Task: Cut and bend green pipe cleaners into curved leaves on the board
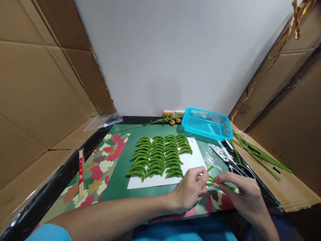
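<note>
Near the table's front edge, my left hand (193, 187) is closed on green pipe cleaner pieces (211, 179) whose ends stick out to the right. My right hand (238, 189) pinches the same green pieces between thumb and fingertips, just beside the left. How many pieces lie inside the fingers is hidden. To the left, several curved green pipe cleaner leaves (156, 157) lie in columns on a white sheet (193, 160); the column farthest right is shorter than the others.
A blue basket (208, 124) stands at the back right. Scissors (229, 160) and a plastic bag (213, 155) lie before it, long green stems (260, 155) farther right. Orange flowers (172, 117) lie at the back, wrapped chopsticks (81, 174) at the left. Cardboard walls (37, 83) flank the table.
</note>
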### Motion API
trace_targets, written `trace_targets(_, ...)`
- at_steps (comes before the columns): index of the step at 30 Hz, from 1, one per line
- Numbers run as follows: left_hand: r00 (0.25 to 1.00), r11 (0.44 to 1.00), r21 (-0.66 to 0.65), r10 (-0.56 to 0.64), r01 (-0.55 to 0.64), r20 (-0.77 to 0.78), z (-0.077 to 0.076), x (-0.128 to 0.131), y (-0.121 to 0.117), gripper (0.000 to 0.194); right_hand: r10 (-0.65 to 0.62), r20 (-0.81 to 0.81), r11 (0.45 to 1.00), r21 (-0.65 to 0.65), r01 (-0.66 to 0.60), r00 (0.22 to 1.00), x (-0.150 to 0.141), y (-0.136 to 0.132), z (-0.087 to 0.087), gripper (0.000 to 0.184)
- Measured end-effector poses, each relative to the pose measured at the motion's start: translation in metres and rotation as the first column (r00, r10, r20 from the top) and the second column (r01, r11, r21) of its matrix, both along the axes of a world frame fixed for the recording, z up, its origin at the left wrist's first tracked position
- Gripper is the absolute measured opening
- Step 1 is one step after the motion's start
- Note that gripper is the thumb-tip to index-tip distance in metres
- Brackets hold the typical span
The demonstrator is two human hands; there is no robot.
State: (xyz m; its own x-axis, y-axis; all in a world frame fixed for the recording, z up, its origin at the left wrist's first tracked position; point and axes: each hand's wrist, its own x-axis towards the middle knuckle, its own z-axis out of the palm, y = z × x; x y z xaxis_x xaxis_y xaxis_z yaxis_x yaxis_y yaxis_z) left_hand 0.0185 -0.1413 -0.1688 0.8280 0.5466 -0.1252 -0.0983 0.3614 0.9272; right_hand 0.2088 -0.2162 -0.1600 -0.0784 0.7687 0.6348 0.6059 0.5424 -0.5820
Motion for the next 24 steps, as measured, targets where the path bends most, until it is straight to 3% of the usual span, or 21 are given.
trace_targets(10, 1.0, 1.0, -0.001, -0.003, 0.003, -0.013, -0.0011, 0.0014, 0.0012, 0.056, 0.022, 0.019, 0.999, 0.024, -0.023, 1.0, 0.0028, 0.0005, -0.0041, 0.02)
trace_targets(17, 0.999, 1.0, 0.017, -0.024, 0.025, -0.032, -0.0012, 0.0, 0.0009, 0.056, 0.031, 0.012, 1.0, 0.003, -0.031, 0.999, 0.001, -0.0005, 0.0029, 0.017)
trace_targets(24, 0.997, 0.992, 0.121, 0.045, -0.038, -0.061, 0.0027, -0.0008, -0.0027, 0.059, 0.037, -0.022, 0.999, -0.022, -0.038, 0.999, -0.0011, -0.0018, 0.0058, 0.015)
